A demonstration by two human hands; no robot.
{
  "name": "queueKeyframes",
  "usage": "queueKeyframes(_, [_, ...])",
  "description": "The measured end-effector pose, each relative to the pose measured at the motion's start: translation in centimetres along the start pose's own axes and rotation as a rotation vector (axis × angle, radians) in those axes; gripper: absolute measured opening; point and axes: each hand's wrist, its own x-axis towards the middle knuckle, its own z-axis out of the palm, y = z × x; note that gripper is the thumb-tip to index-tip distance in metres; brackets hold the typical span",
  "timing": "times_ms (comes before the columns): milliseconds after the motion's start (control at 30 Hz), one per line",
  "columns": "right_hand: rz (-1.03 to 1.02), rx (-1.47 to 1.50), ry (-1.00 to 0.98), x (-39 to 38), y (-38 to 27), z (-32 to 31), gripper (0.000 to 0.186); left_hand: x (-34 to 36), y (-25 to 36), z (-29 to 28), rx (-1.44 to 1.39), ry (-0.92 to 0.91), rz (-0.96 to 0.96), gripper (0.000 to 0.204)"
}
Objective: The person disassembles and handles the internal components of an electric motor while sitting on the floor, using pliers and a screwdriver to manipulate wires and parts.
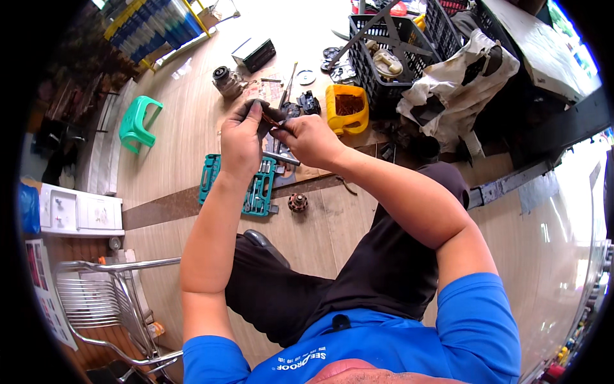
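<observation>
Both my hands are raised over the work area, close together. My left hand [244, 137] is closed with the thumb up, gripping a small dark part with a copper-coloured edge [271, 120]. The fingers of my right hand [311, 139] pinch the other side of this part; its exact kind is hidden by the fingers. Below my hands, an open teal socket set case [208, 181] lies partly behind my left forearm. Nearer to me sits a round metal part with reddish copper tones [297, 202]. Just beyond my hands are black parts [308, 102] and a screwdriver [288, 83].
A cylindrical metal motor-like unit [227, 82] and a dark box [254, 56] stand farther off. On the right are a yellow cut-open container [358, 125] with copper-coloured scraps, black crates [377, 89] and a stained cloth [470, 86]. A green stool [137, 123] and metal chair [89, 301] are left.
</observation>
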Motion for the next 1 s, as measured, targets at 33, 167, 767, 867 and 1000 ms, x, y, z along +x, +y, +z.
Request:
queueKeyframes(33, [0.011, 0.084, -0.043, 0.0, 0.0, -0.1, 0.030, 0.2, -0.4, -0.4, -0.039, -0.017, 0.007, 0.019])
queueKeyframes(167, [0.214, 0.486, -0.305, 0.5, 0.4, -0.7, 0.033, 0.5, -0.2, -1.1, -0.127, -0.087, -0.028, 0.019])
queueKeyframes(767, [0.024, 0.303, -0.020, -0.1, -0.3, -1.2, 0.028, 0.4, -0.1, -0.1, -0.249, -0.108, -0.063, 0.016])
queueKeyframes(867, [0.087, 0.401, -0.050, -0.1, -0.2, -0.7, 0.028, 0.2, 0.0, 0.1, -0.243, -0.080, -0.065, 0.015])
queueKeyframes(1000, [0.083, 0.391, -0.133, -0.2, -0.5, -0.7, 0.032, 0.4, -0.1, -0.7, -0.169, -0.114, -0.060, 0.013])
